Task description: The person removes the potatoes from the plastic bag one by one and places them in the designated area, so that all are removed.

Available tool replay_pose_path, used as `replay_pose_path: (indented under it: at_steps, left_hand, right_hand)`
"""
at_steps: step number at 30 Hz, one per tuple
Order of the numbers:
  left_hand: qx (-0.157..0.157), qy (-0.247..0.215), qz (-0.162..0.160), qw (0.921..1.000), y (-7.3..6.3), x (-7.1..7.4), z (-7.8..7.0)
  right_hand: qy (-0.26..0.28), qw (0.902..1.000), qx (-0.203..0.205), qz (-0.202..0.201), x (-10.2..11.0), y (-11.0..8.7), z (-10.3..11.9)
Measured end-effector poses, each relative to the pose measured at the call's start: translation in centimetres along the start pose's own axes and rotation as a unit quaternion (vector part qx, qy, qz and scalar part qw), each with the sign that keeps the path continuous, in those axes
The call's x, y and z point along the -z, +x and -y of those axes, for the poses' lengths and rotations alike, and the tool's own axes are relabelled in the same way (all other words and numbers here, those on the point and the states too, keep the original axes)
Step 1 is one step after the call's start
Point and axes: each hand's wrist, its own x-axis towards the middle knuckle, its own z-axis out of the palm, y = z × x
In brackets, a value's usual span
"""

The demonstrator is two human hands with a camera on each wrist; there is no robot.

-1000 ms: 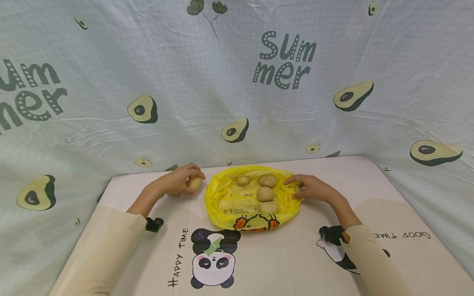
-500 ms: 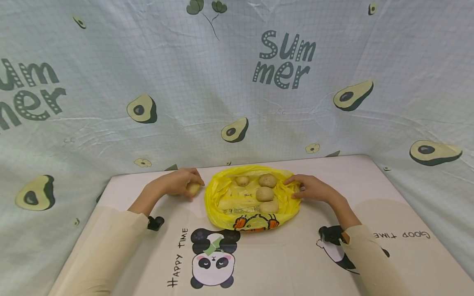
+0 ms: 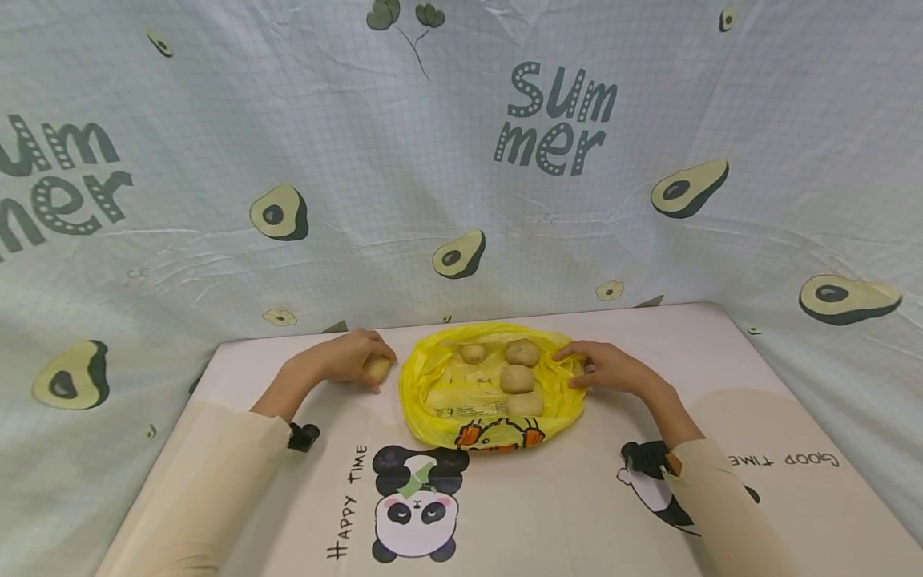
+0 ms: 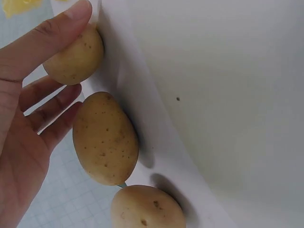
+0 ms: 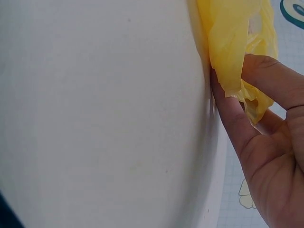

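My left hand (image 3: 353, 358) is at the table's far left, its thumb and fingers around a small tan potato (image 4: 76, 57). In the head view that potato (image 3: 377, 368) shows just below the fingers, left of the yellow plastic bag (image 3: 414, 405). Two more potatoes lie in a row by the palm in the left wrist view: a speckled oval one (image 4: 105, 138) and another (image 4: 148, 209) cut off by the frame. The right hand (image 3: 606, 367) pinches the bag's right rim (image 5: 230, 52) between thumb and fingers. Inside the spread-open bag sit several potatoes (image 3: 517, 379).
A pale tablecloth (image 3: 541, 513) with a printed panda (image 3: 416, 513) covers the table. Behind its far edge hangs a curtain (image 3: 360, 264) printed with avocados. Black straps (image 3: 303, 437) sit at both wrists.
The left hand has moved slightly toward the near side with its potato, and its fingers now cover more of it. The right hand and the bag have stayed in place.
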Motion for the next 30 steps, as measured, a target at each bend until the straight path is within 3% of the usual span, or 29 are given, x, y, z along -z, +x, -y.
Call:
replay_pose_path:
  at_steps: [7,17,24,30]
  left_hand:
    - [0.009,-0.023,0.012,0.9996,-0.1,0.0,0.2]
    - [0.028,-0.057,-0.011,0.9979,-0.6,-0.1,0.0]
    - [0.064,-0.093,-0.071,0.991,-1.8,1.2,-1.3]
    - [0.024,-0.113,-0.158,0.9806,-2.7,2.3,-2.9]
  right_hand:
    - [0.002,1.0,0.002,0.001,0.0,0.1,-0.1]
    - [0.008,1.0,0.0,0.002,-0.1,0.1,-0.3]
    - [0.009,1.0,-0.002,0.0,-0.1,0.1,-0.3]
    - [0.005,1.0,-0.003,0.001,-0.1,0.0,-0.1]
